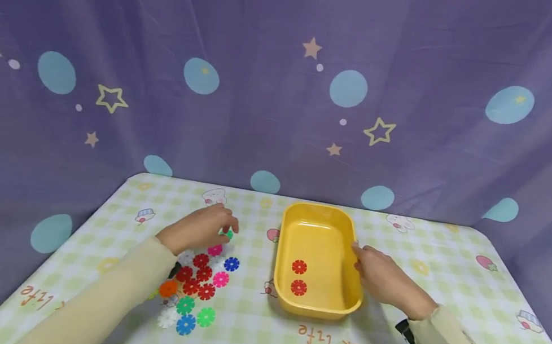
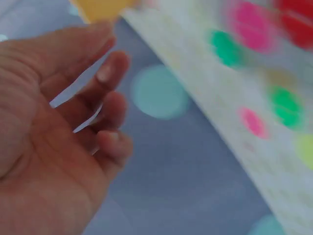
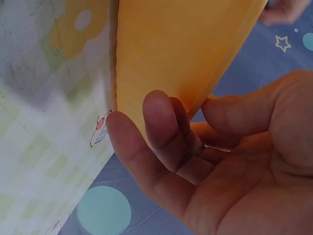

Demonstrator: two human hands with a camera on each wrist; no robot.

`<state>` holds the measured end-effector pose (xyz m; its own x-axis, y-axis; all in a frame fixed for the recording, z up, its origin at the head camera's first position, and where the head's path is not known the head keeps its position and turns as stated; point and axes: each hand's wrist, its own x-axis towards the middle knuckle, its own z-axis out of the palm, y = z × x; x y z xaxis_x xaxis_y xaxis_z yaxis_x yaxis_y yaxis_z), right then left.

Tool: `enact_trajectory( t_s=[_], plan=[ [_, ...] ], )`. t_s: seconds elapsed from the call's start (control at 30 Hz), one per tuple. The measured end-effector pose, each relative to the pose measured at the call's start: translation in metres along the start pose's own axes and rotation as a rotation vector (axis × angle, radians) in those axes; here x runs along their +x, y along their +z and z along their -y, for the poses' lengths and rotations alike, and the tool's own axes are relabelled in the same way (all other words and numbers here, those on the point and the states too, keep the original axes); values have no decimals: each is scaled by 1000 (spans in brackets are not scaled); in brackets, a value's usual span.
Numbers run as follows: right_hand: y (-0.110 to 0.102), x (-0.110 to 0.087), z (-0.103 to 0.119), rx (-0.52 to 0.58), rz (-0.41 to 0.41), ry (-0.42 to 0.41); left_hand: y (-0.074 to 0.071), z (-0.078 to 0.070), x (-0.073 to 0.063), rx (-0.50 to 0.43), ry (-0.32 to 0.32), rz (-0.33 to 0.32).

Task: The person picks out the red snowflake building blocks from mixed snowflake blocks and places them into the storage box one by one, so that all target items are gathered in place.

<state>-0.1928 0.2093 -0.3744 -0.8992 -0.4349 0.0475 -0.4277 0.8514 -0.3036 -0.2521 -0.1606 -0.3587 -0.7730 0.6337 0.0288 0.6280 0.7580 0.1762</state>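
My left hand (image 1: 203, 229) hovers over the far end of a loose pile of snowflake discs, near a green disc (image 1: 228, 235). In the left wrist view its fingers (image 2: 113, 105) are loosely bent and nothing is in them. My right hand (image 1: 389, 278) holds the right side of a yellow plastic basin (image 1: 331, 246). The right wrist view shows the thumb at the basin's rim and the other fingers (image 3: 161, 122) against its outer wall. Two red snowflake discs (image 1: 299, 266) lie flat inside the basin.
Red, pink (image 1: 220, 279), blue (image 1: 186, 324), orange (image 1: 168, 288), green and white (image 1: 168, 317) discs lie left of the basin, some partly behind the left forearm. A checked cloth (image 1: 236, 343) covers the table. Behind it hangs a purple curtain (image 1: 271, 120).
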Motion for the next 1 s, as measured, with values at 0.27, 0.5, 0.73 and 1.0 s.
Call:
enact_trajectory(
  t_s=[0.27, 0.5, 0.73, 1.0],
  plan=[
    [-1, 0, -2, 9, 1, 31, 22, 27, -39, -72, -220, 180],
    [1, 2, 0, 22, 1, 20, 30, 34, -42, -118, -258, 185],
    [2, 2, 0, 19, -7, 19, 31, 37, -40, -182, -271, 209],
    [2, 2, 0, 10, 6, 27, 28, 33, -46, -237, -221, 237]
  ],
)
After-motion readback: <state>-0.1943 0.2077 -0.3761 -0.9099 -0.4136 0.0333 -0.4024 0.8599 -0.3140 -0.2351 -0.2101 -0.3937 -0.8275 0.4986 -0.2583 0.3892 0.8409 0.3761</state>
